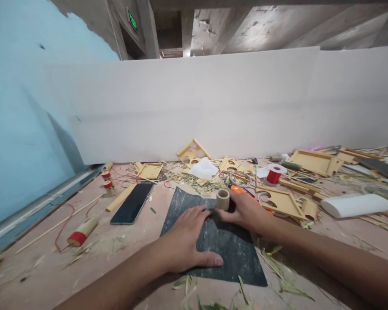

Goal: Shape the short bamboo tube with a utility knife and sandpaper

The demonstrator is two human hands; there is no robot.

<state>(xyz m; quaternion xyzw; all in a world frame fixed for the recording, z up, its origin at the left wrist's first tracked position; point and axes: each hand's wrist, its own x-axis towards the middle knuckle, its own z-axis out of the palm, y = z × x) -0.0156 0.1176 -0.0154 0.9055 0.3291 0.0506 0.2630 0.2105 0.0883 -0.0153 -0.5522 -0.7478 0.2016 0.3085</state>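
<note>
A dark sheet (226, 252), scuffed with pale dust, lies on the wooden table in front of me. My left hand (192, 241) rests flat on its left part, thumb spread away from the fingers. In my right hand (242, 211) is a short hollow bamboo tube (223, 199), held upright at the far edge of the sheet with its open end up. The fingers wrap its right side and the thumb is in front. The tube's lower end is partly hidden by the thumb.
A phone (132, 204) and a red-banded bamboo piece (82, 231) lie left. Beyond are a white crumpled sheet (203, 168), wooden frames (313, 162), a red thread spool (273, 174) and shavings. A white roll (355, 205) sits right. A white panel (213, 107) stands behind.
</note>
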